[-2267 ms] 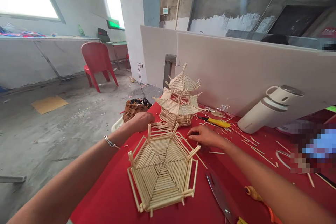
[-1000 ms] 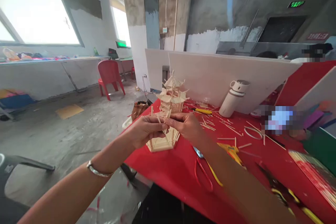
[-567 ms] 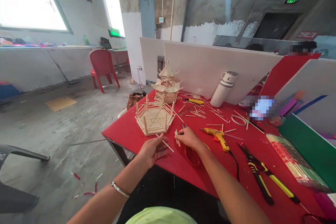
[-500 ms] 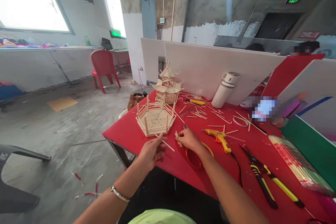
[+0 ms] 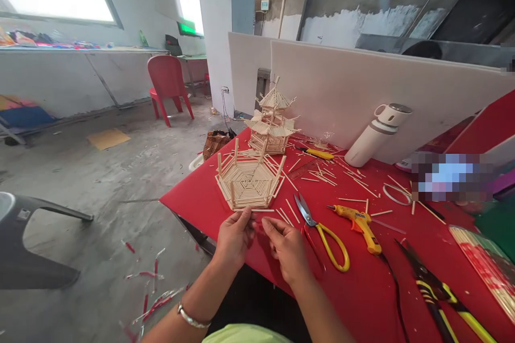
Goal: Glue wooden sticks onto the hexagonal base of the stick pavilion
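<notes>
My left hand (image 5: 236,236) is closed in a pinch at the near edge of a hexagonal stick base (image 5: 250,182) with short upright posts. A thin wooden stick (image 5: 264,210) shows at its thumb tip, level with that edge. Close beside it, my right hand (image 5: 285,246) has thumb and fingers pressed together; whatever is between them is too small to make out. Several short cut sticks (image 5: 286,215) lie just beyond the right fingers. To the right, scissors (image 5: 309,213) with red and yellow handles rest with blades apart. Behind the base stands a tiered stick pagoda (image 5: 273,123).
A yellow glue gun (image 5: 360,225), pliers-like cutters (image 5: 432,281) and a packet of sticks (image 5: 485,265) lie rightward on the red table (image 5: 189,190). A white flask (image 5: 378,134), a yellow utility knife (image 5: 319,154) and scattered sticks are at the back, before a pale board (image 5: 341,86).
My right hand has left the short sticks and scissors and come toward my left. The stick in my left hand has turned nearly level along the base edge. The view has shifted.
</notes>
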{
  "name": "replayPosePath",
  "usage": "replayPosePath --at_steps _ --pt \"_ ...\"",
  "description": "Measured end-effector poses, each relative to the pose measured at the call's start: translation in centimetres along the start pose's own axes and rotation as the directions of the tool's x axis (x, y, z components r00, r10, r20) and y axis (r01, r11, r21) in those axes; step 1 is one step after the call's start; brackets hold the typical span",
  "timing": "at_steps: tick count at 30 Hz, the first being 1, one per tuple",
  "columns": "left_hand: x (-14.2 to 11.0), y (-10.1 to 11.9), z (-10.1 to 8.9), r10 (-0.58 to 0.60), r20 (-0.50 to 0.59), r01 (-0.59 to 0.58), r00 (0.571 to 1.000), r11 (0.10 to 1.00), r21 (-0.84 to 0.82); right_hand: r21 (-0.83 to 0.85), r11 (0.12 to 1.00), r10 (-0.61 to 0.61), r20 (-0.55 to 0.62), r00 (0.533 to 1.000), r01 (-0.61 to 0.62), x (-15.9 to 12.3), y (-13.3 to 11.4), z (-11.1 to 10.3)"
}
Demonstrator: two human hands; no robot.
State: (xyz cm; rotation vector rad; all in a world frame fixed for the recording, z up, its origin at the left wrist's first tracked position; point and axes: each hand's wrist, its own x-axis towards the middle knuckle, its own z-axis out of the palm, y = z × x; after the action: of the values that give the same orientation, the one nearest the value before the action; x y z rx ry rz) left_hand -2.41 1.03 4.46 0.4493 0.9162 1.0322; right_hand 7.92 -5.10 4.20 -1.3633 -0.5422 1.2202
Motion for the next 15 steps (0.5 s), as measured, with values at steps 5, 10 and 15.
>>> replayPosePath --at_steps 5,10,15 --pt "0.7 -0.2 -0.3 0.032 0.011 -0.032 0.999 0.998 0.056 0.124 0.992 -0.034 -0.015 0.999 0.036 1.9 0.4 2.1" --pt "0.9 -0.1 -0.2 0.016 0.012 -0.017 1.000 0.995 0.097 0.183 0.981 -0.052 -0.048 0.998 0.060 2.7 0.7 2.8" --pt "1.2 0.1 -0.1 -0.018 0.011 0.017 1.000 0.996 0.088 0.182 0.981 -0.047 -0.068 0.997 0.059 3.1 0.7 3.1"
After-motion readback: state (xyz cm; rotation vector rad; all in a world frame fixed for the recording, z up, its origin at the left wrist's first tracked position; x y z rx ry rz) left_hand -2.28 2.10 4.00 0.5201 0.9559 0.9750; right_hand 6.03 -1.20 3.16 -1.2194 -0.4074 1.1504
